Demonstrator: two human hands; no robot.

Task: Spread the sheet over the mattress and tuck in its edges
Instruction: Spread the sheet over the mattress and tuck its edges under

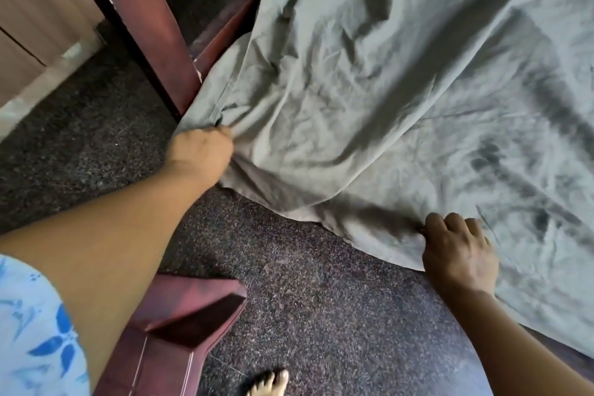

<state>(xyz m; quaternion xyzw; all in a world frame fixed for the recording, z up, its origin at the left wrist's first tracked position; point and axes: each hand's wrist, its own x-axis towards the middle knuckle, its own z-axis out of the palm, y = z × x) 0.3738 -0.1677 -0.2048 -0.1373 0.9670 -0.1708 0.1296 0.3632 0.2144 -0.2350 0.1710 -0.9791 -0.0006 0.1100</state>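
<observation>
Grey-green cloth fills the upper right of the frame: the sheet is draped loosely over the mattress, which is wholly hidden under it. It is rumpled, with deep folds running toward the lower hem. Spreading looks roughly done on this side, though not smoothed, and tucking seems not yet begun, since the hem hangs free in a slant from centre left to lower right. Below it the dark speckled floor gives open standing room across the lower middle. A red-brown wooden post comes down from the upper left and meets the sheet's left edge, so room is tight at that corner. A second wooden piece juts in at lower left, close by the person's arm. The left hand, at centre left just below the post, has its fingers curled into a bunch of the cloth. The right hand, at lower right, pinches the hem with bent fingers. A bare foot shows at the bottom edge.
</observation>
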